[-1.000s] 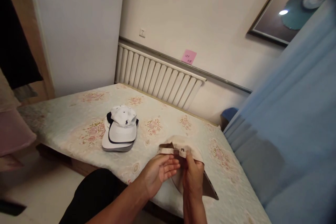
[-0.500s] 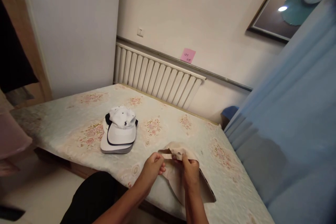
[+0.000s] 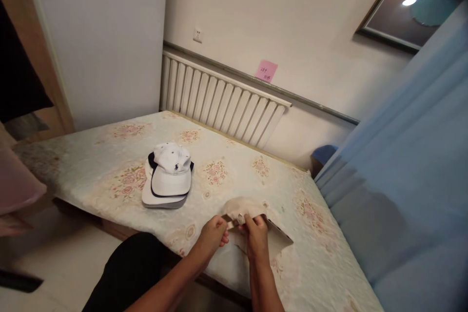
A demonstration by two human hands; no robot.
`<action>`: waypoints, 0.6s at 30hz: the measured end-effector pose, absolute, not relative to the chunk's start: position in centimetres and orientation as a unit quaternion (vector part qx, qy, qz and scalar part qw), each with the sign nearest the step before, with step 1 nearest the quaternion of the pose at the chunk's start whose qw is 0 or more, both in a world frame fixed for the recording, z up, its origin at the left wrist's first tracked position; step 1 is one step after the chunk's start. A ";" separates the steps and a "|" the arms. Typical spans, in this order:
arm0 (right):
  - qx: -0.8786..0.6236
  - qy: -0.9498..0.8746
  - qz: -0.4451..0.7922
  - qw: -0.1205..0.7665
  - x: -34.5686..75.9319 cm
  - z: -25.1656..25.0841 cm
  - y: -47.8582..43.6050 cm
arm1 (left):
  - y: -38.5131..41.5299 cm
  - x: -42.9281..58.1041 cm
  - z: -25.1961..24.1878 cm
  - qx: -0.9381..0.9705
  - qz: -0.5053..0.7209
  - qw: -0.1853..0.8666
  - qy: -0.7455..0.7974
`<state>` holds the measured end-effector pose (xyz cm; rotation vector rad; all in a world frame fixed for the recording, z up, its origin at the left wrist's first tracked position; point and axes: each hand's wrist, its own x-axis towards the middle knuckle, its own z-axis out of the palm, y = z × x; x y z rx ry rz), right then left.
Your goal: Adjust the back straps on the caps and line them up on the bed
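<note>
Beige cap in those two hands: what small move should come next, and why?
Probably a gentle pull on the back strap to draw it snug through its metal buckle. The left hand pinches the strap's end, and the right hand pinches right beside the buckle. The beige cap rests on the floral mattress, so both hands are placed for that pull.

Dim, warm indoor light; glare spot on the framed picture (image 3: 409, 2); edges blurred, perhaps slightly warped.

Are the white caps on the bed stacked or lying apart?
Stacked: the white caps lie one upon another, brims overlapping, on the mattress.
</note>
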<state>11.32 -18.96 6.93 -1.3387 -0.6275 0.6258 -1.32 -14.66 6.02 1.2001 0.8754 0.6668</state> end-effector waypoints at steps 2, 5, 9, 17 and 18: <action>-0.572 -0.281 0.312 0.704 10.5 6.0 -19.0 | -14.8 -1.7 5.7 0.542 0.295 0.681 0.395; -0.535 -0.267 0.352 0.720 9.4 5.6 -19.3 | -14.9 -2.2 5.6 0.545 0.305 0.671 0.400; -0.518 -0.248 0.384 0.723 8.6 5.5 -19.6 | -15.1 -2.7 5.1 0.549 0.327 0.655 0.404; -0.485 -0.232 0.431 0.724 7.1 5.3 -19.9 | -15.5 -3.4 4.5 0.586 0.342 0.614 0.403; -0.481 -0.230 0.436 0.725 6.9 5.3 -19.9 | -15.5 -3.5 4.4 0.597 0.343 0.600 0.408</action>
